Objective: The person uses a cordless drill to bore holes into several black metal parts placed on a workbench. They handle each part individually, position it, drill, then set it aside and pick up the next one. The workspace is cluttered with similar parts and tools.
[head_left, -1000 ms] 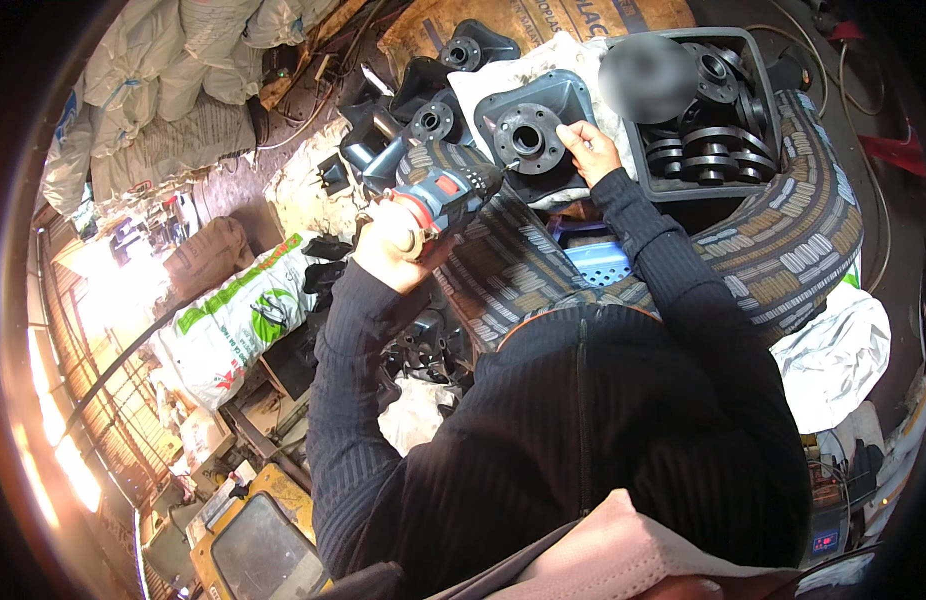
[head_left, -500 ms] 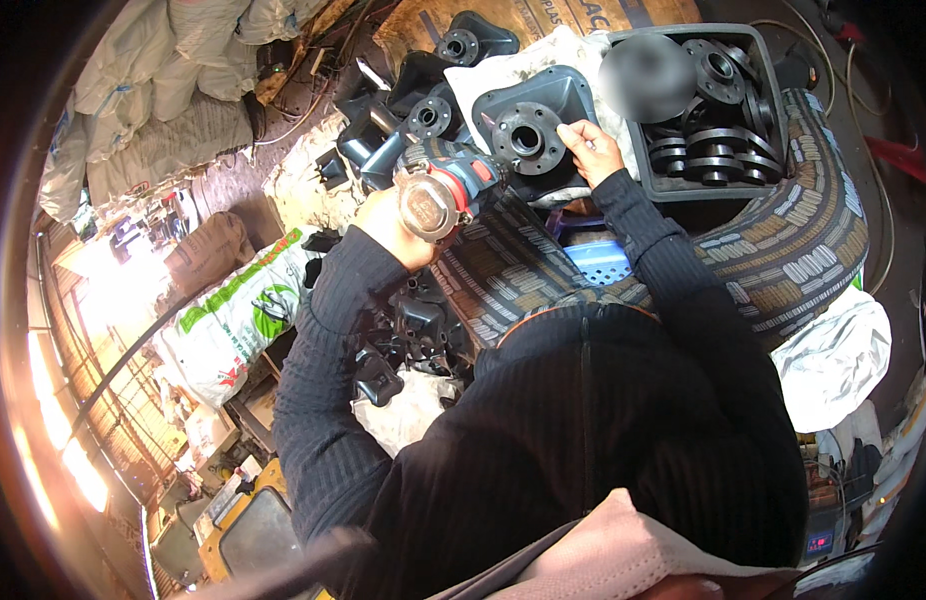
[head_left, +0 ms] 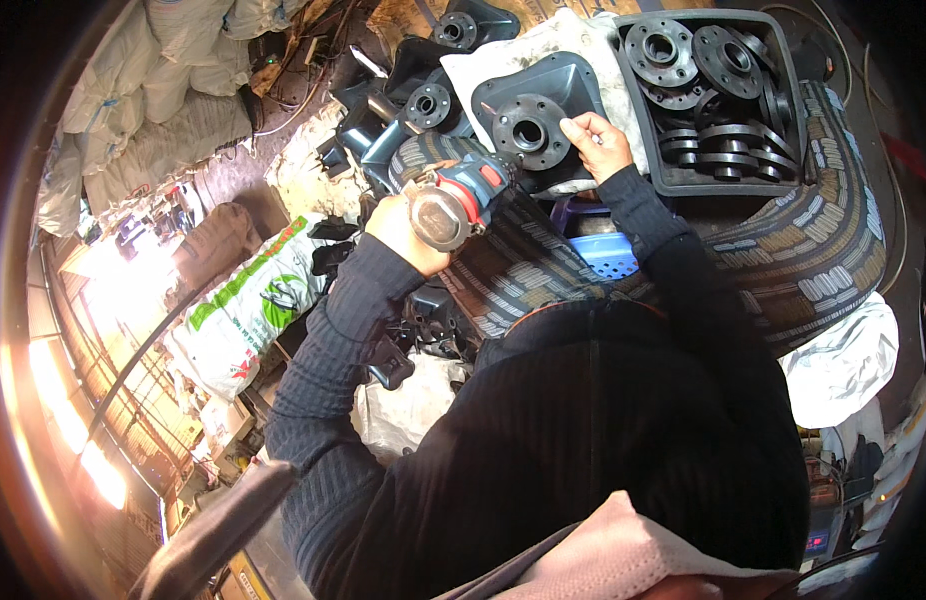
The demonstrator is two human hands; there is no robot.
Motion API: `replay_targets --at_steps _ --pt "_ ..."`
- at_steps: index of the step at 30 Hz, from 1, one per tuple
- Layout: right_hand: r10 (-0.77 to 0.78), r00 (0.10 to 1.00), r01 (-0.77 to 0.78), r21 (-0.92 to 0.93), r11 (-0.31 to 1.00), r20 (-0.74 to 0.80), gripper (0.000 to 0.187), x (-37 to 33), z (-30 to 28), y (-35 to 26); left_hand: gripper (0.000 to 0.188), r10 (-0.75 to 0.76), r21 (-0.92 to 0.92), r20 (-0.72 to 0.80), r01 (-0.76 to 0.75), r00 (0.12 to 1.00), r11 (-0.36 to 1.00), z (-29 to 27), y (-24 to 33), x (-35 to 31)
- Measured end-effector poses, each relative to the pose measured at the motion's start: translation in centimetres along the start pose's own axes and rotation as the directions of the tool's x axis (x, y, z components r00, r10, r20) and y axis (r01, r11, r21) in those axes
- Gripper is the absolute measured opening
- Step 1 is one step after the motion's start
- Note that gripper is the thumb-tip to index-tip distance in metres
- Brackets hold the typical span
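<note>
Drill [head_left: 473, 185]: cordless, grey-blue with red parts, in left hand [head_left: 398, 232]; nose end near lower-left edge of flange [head_left: 550, 142]; tip contact, cannot tell.
Left fingers: wrapped round drill body, full grip, tips partly hidden.
Right hand [head_left: 605, 150]: at flange's right rim, fingers drawn in narrow; whether they pinch a small part or press the rim, cannot tell.
Flange: dark disc, central bore, holes spaced round it, face toward camera; sits on black housing [head_left: 573, 80].
Housing: flared, squarish rim, lying on white sack [head_left: 543, 38], just left of bin [head_left: 798, 110].
Bin: grey, open-topped, holds loose flanges [head_left: 683, 55], some tilted, some edge-up.
Similar housings [head_left: 495, 22]: left of and beyond the sack, some with flanges on them.
Cushion [head_left: 818, 240]: patterned fabric, curves from right of the body up beside the bin.
Basket [head_left: 605, 258]: light blue, perforated, below the housing.
Flange handling: looks like metal, so probably heavy, stiff, maybe slick if oily; best held by outer rim, fingers off the holes.
Housing handling: likely moulded plastic, lighter, slight flex; brace at squarish rim, as sack underneath looks soft and may let it rock.
Drill handling: probably nose-heavy; hold at handle, clear of chuck.
</note>
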State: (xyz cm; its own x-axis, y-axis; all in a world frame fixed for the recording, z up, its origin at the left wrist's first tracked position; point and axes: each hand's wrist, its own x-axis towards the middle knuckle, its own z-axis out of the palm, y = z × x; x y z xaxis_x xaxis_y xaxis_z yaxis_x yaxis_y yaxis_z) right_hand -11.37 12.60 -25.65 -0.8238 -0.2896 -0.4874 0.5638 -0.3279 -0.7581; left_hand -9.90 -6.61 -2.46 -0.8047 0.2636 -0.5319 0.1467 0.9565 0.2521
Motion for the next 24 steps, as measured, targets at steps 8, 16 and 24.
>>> replay_targets --at_steps 8,16,24 --pt "0.023 0.999 -0.025 0.052 0.998 0.046 0.022 0.6 -0.6 -0.7 0.038 -0.057 -0.009 -0.039 0.057 0.998 0.998 0.8 0.3 -1.6" --pt "0.128 0.951 -0.268 0.547 0.793 0.282 0.031 -3.1 -3.4 -4.3 0.034 -0.043 -0.571 -0.297 -0.141 0.954 0.809 0.4 6.6 -5.8" --pt "0.058 0.934 -0.242 0.507 0.827 0.351 0.037 -6.1 -1.5 -5.4 0.034 -0.003 -0.403 -0.242 -0.097 0.970 0.910 1.3 8.2 -6.7"
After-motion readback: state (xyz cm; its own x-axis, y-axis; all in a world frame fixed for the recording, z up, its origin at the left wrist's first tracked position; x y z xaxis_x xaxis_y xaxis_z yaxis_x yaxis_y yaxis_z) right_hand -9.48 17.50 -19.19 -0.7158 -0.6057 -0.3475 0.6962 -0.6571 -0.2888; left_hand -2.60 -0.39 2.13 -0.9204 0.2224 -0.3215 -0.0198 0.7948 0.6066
